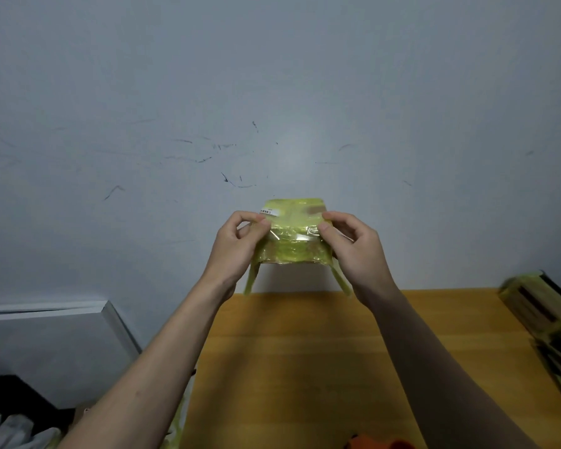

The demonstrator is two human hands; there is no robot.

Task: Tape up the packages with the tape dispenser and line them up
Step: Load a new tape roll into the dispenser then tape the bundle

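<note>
Head view: I see left hand [237, 241] and right hand [350, 244] each pinching side of package [293, 234], raised above worktop [305, 351] far edge. Taping step, I judge: pressing loose yellow tape ends down. Next: flatten strips, set beside stacked packages [544, 312] at right edge

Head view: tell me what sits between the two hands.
In the head view, the yellow-taped package sits between the left hand and right hand; both pinch its upper corners, holding it above the wooden table.
</note>
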